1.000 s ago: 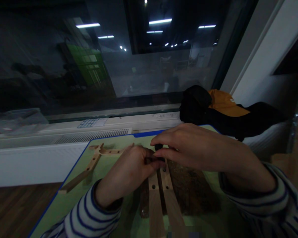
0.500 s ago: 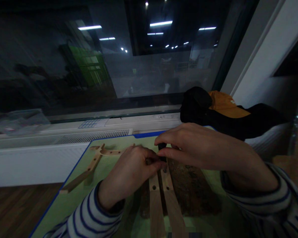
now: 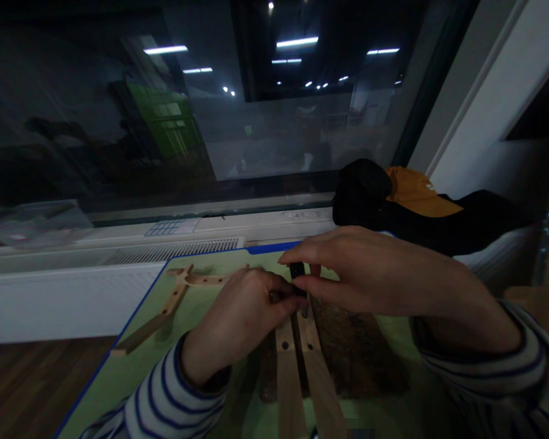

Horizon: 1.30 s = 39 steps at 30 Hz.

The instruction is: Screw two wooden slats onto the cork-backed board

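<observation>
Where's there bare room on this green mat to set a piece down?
Bare green mat lies between the jointed wooden piece and the left hand, and at its near-left corner. Crowded: the middle, where the right hand pinches a black part over the wooden slats.

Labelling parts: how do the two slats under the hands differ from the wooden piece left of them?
The slats lie side by side, pointing at the wearer; the left piece lies slanted, a short bar across its far end. The left hand and right hand, pinching a black part, meet at the slats' far end; the left piece lies untouched. Both are pale wood with holes, on the mat.
</observation>
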Each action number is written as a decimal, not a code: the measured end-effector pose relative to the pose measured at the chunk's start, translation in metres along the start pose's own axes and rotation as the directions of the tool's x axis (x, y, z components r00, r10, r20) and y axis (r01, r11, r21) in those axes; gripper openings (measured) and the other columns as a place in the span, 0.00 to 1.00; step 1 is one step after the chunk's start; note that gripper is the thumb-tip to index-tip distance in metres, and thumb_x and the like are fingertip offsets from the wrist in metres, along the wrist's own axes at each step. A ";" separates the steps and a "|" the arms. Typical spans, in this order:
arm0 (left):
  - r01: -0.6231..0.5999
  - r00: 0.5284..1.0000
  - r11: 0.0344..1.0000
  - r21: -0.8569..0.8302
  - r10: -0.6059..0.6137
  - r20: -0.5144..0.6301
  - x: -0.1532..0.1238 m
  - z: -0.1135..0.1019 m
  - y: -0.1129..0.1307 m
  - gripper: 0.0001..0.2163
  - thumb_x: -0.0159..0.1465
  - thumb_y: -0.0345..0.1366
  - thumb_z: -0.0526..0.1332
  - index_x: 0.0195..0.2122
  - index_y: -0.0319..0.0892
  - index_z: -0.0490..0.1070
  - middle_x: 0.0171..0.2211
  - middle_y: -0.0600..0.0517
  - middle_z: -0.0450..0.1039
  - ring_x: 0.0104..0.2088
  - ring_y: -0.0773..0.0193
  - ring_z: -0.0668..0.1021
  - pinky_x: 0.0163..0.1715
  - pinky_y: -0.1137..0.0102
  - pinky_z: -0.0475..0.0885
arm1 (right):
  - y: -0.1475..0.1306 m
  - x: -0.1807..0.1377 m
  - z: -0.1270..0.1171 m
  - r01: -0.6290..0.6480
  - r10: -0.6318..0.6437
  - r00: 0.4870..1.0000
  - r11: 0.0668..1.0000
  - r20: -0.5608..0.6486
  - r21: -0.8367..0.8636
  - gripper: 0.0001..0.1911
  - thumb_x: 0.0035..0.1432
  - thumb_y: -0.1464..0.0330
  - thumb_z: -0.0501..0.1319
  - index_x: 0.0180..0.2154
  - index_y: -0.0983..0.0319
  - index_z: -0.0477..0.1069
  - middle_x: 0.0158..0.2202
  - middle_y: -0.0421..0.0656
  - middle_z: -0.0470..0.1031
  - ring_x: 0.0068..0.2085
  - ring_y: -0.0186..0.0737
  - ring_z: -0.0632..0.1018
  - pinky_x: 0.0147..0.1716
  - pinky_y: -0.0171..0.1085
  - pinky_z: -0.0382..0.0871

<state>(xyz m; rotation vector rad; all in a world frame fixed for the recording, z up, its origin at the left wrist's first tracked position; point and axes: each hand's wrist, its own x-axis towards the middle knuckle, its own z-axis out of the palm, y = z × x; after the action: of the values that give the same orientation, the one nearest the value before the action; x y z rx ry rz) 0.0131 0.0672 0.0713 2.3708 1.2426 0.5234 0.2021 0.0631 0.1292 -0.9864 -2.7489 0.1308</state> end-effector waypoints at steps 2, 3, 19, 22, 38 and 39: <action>0.002 1.000 1.000 -0.017 -0.002 0.012 0.000 0.000 0.000 0.10 0.60 0.40 0.58 0.31 0.45 0.78 0.26 0.54 0.79 0.24 0.65 0.77 0.26 0.72 0.63 | -0.001 0.001 -0.001 0.002 -0.003 1.000 1.000 0.020 0.026 0.14 0.62 0.67 0.52 0.48 0.57 0.68 0.39 0.41 0.75 0.40 0.39 0.75 0.40 0.38 0.62; 0.005 1.000 1.000 -0.018 -0.005 0.012 0.000 0.000 -0.001 0.10 0.60 0.40 0.58 0.31 0.44 0.78 0.27 0.54 0.80 0.24 0.65 0.77 0.26 0.71 0.63 | -0.001 0.001 -0.002 0.003 -0.004 1.000 0.999 0.030 0.036 0.14 0.62 0.68 0.51 0.47 0.57 0.69 0.38 0.40 0.75 0.40 0.39 0.75 0.39 0.38 0.62; 0.017 0.997 0.999 -0.052 -0.013 0.077 -0.001 0.001 -0.004 0.12 0.60 0.41 0.57 0.30 0.42 0.77 0.23 0.56 0.75 0.22 0.68 0.72 0.23 0.74 0.61 | -0.002 0.002 -0.001 -0.011 0.010 0.999 1.000 0.034 0.020 0.10 0.62 0.66 0.52 0.41 0.57 0.71 0.33 0.39 0.75 0.35 0.37 0.74 0.33 0.35 0.61; 0.024 0.997 0.999 -0.047 -0.020 0.081 -0.001 0.001 -0.005 0.13 0.60 0.42 0.57 0.30 0.41 0.77 0.22 0.56 0.73 0.22 0.68 0.71 0.22 0.74 0.60 | -0.002 0.001 -0.001 -0.007 0.007 1.000 1.000 0.029 0.012 0.10 0.62 0.65 0.53 0.41 0.57 0.71 0.33 0.39 0.75 0.35 0.37 0.74 0.34 0.35 0.61; 0.021 1.000 1.000 0.007 -0.021 0.013 -0.001 0.000 -0.002 0.12 0.59 0.43 0.59 0.28 0.41 0.77 0.22 0.54 0.76 0.22 0.66 0.74 0.22 0.73 0.60 | -0.001 0.003 -0.001 -0.016 0.016 0.999 1.000 0.028 -0.001 0.10 0.62 0.64 0.53 0.39 0.57 0.71 0.31 0.37 0.74 0.33 0.36 0.74 0.32 0.35 0.61; 0.020 1.000 1.000 -0.007 -0.020 0.015 -0.001 0.001 -0.002 0.12 0.59 0.43 0.60 0.29 0.41 0.77 0.23 0.53 0.77 0.23 0.65 0.75 0.23 0.73 0.61 | -0.001 0.003 -0.001 -0.015 0.015 0.999 1.000 0.029 0.001 0.10 0.62 0.64 0.53 0.39 0.57 0.71 0.31 0.37 0.74 0.33 0.36 0.74 0.32 0.35 0.61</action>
<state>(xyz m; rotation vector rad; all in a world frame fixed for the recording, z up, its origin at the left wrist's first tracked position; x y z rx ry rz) 0.0114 0.0676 0.0693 2.3495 1.2547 0.5027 0.1993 0.0640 0.1307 -1.0125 -2.7678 0.1497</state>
